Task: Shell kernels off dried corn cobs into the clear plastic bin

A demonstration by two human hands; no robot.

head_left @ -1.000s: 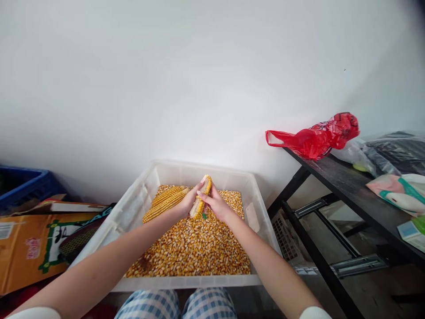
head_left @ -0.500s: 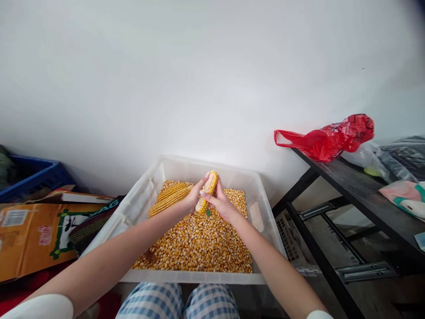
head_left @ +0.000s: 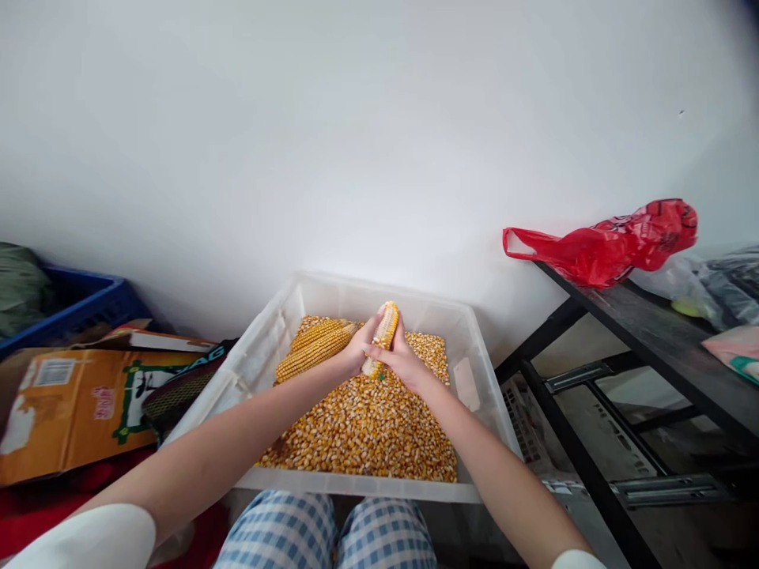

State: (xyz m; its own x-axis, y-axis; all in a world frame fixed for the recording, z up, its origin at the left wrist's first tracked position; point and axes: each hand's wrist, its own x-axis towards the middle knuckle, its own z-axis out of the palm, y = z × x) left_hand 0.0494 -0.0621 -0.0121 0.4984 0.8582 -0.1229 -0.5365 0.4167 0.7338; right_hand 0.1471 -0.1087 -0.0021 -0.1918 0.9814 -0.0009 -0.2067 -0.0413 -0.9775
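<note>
Both my hands grip one corn cob (head_left: 385, 330), tilted with its far end up, above the loose kernels. A pale strip without kernels runs along part of it. My left hand (head_left: 363, 344) wraps its left side. My right hand (head_left: 405, 357) holds the right side, its thumb lying across the cob. Under them, loose corn kernels (head_left: 368, 435) fill the bottom of a translucent plastic bin (head_left: 379, 484). Whole corn cobs (head_left: 314, 346) lie on the kernels at the bin's left. A small green thing (head_left: 380, 377) shows just below the held cob.
A white wall stands behind the bin. On the right, a red plastic bag (head_left: 617, 243) rests on a black table (head_left: 670, 332). A cardboard box (head_left: 80, 411) and a blue crate (head_left: 112, 296) are at the left. My checkered knees (head_left: 285, 529) touch close to the bin's near edge.
My view has shifted slightly left, so everything sits further right in it. Both hands still hold the cob, and the right thumb stays across it.
</note>
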